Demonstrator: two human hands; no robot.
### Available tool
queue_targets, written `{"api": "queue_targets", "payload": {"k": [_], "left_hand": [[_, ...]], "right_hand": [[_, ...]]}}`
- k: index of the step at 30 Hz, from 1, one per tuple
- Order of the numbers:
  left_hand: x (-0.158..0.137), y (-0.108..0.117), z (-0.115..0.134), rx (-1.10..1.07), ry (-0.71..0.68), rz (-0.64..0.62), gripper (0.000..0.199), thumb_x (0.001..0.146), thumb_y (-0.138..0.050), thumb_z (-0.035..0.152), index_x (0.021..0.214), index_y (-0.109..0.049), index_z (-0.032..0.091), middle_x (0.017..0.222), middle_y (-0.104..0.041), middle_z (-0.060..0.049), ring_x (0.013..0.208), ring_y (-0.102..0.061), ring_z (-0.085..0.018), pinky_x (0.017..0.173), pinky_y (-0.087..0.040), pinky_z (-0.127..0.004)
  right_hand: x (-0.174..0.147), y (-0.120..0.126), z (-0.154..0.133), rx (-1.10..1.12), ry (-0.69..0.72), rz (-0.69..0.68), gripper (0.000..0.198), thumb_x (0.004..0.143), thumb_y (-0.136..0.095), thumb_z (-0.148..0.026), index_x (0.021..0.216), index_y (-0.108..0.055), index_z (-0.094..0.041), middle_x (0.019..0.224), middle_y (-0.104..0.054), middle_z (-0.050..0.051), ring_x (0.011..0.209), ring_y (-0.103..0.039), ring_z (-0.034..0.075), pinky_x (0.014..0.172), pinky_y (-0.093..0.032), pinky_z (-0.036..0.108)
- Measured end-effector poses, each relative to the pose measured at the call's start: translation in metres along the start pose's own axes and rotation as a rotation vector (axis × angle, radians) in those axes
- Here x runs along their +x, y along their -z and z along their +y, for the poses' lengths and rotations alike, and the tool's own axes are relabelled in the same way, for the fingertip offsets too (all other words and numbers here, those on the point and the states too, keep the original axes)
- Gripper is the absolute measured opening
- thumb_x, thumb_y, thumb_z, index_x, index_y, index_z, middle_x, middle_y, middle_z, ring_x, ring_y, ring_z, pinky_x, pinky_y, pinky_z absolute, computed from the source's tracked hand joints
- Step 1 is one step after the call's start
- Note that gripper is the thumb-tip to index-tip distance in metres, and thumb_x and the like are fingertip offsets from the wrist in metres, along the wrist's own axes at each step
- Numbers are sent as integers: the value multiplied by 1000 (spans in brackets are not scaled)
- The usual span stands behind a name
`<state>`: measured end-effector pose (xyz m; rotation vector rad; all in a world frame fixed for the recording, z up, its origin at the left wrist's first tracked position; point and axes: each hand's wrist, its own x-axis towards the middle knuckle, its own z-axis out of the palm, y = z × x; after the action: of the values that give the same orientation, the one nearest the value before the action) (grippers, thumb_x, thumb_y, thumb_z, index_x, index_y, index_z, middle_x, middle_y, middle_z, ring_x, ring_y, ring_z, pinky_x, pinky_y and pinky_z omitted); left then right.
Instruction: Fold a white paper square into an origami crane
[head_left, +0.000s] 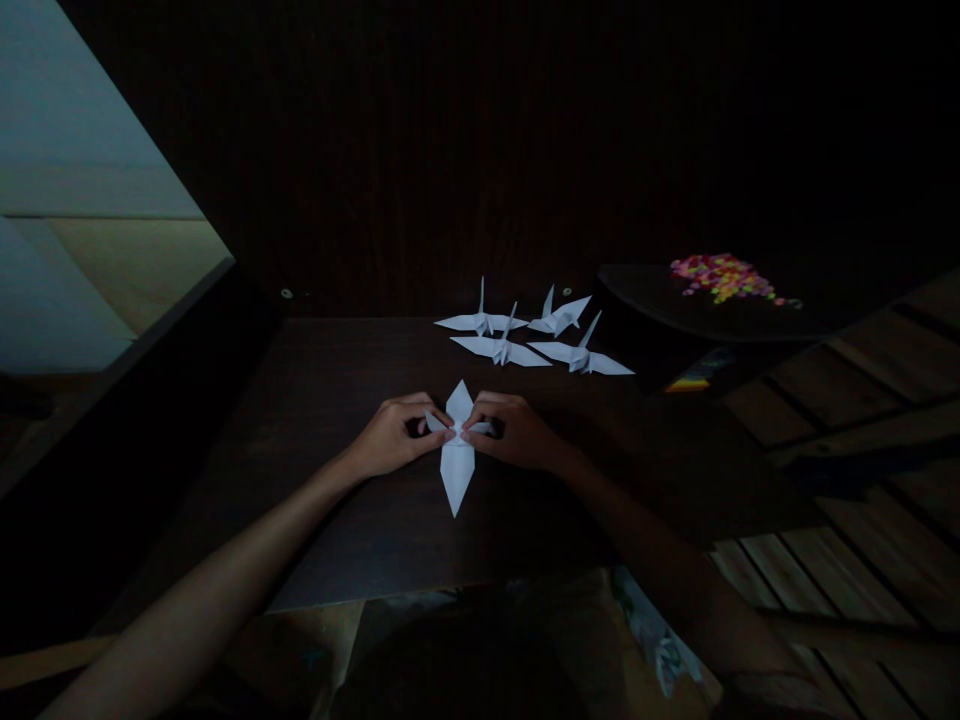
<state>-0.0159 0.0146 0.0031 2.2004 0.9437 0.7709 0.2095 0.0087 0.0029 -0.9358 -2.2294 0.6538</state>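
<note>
A white origami crane (457,480) is held between both hands over the dark tabletop, its wings spread away from and toward me. My left hand (396,432) pinches it from the left, thumb and fingers closed near its middle, with a pointed end showing between them. From the other side my right hand (514,430) grips it the same way, its thumb close to the left thumb. Beyond the hands stand several more folded white cranes, among them one at the front right (581,358) and one at the back left (481,322).
The dark wooden tabletop (337,545) meets a tall dark panel (390,180) behind the cranes. A raised side board (120,370) runs along the left. At the right, a rounded shelf (652,295) bears a heap of small colourful pieces (724,277). Wooden slats (862,400) lie farther right.
</note>
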Motion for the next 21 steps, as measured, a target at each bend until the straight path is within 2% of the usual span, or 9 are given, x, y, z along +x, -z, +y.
{"api": "queue_targets", "payload": {"k": [9,15,21], "left_hand": [[-1,-2,3,13,-28,8,18,85,-63,31,93,-71,18,86,-65,-4,74,-58,-13,67,-47,-25],[-2,-4,3,2,-46,19,16,86,-63,30,91,-71,18,88,-65,-4,76,-59,-14,70,-48,-26],[-1,-5,6,-33,-85,48,9,83,-63,22,84,-71,17,84,-64,-3,76,-59,-14,69,-48,-25]], "right_hand": [[-1,-2,1,-10,8,20,11,79,-69,-24,89,-66,-19,85,-61,2,75,-58,16,69,-44,28],[0,-3,0,22,30,41,4,83,-64,-22,83,-66,-19,83,-59,2,74,-57,15,68,-44,28],[-1,-4,2,41,50,42,5,82,-63,-17,81,-67,-18,82,-58,2,74,-56,15,68,-43,28]]}}
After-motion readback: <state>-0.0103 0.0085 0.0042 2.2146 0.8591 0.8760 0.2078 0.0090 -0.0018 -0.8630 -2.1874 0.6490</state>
